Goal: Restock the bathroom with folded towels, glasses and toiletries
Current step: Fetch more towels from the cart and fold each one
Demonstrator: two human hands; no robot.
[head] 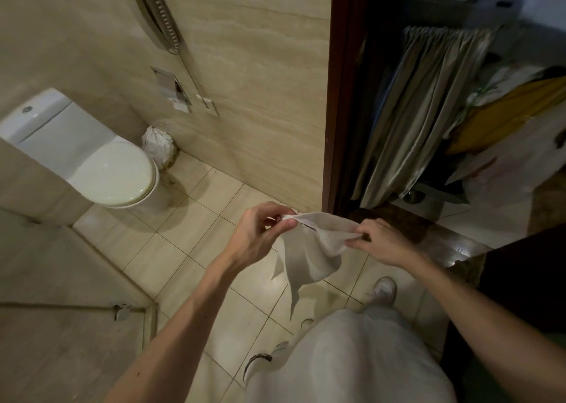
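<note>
Pale trousers (343,359) fill the bottom edge, a shoe (382,289) showing beyond on the tiled floor (190,225). Above the floor, 2 bare hands hold a small white towel (309,249) by its top edge: the left hand (263,234) pinches 1 corner, the right hand (379,240) pinches the other, and the cloth hangs loose between them. A closed toilet (113,176) stands far left.

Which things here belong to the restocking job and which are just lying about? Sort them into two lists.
Part of the job:
- small white towel, hanging unfolded
- left hand, pinching one top corner
- right hand, pinching the other

Just lying about:
- toilet, lid down
- lined waste bin beside it
- beige curtain beyond the doorway
- yellow cloth in the clutter there
</note>
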